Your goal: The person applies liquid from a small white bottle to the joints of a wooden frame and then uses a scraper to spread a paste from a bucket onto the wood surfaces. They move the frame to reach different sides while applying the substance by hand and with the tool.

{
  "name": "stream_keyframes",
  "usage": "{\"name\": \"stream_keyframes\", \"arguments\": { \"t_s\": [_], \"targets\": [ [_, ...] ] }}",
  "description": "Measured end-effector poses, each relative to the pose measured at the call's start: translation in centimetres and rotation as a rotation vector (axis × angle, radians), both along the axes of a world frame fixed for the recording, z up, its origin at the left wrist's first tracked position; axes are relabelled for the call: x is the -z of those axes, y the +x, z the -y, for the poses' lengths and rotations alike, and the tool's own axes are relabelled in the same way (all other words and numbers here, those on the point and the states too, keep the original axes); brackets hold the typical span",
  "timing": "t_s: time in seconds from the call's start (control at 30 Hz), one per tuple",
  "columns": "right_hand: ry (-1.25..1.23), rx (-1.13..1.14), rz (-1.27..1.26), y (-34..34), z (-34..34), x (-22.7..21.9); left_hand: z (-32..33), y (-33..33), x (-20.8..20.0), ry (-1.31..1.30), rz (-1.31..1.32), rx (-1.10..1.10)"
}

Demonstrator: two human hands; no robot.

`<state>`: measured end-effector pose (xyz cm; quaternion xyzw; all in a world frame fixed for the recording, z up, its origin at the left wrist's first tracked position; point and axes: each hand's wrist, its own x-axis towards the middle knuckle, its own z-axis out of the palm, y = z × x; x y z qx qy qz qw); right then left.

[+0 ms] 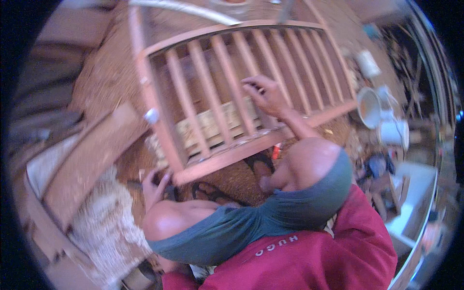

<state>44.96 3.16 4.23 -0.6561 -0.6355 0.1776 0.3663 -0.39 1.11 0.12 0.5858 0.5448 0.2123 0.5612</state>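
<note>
A wooden frame with several parallel slats (208,96) lies tilted across the ground before my knees. My right hand (268,96) is over the middle slats, fingers curled and closed; a small dark patch shows among them, too blurred to name. At the near left corner of the frame is my left hand (154,187), low beside my knee, with thumb and forefinger apart and nothing seen between them. Close to it lies something dark, partly hidden. A pale board (217,124) shows beneath the slats. A small red object (276,151) is by the near rail.
At the right stand white buckets (369,107) and a white container (368,64). Curved wooden pieces (92,164) lie at the left, beside a pale rough sheet (104,227). A pale strip (186,7) crosses beyond the frame. Brown debris covers the ground.
</note>
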Motion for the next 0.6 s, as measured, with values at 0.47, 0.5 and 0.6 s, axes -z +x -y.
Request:
{"name": "stream_keyframes", "arguments": {
  "t_s": [0.47,0.5,0.6],
  "targets": [
    [-0.036,0.832,-0.21,15.2,15.0,-0.9,-3.5,7.6,2.3,0.187,-0.118,-0.384],
    [0.134,0.868,-0.061,17.6,16.6,0.6,-4.7,8.9,2.1,0.222,-0.147,-0.36],
    [0.277,1.11,0.018,25.7,20.7,2.8,-7.2,11.3,1.4,0.311,-0.244,-0.325]
  ]
}}
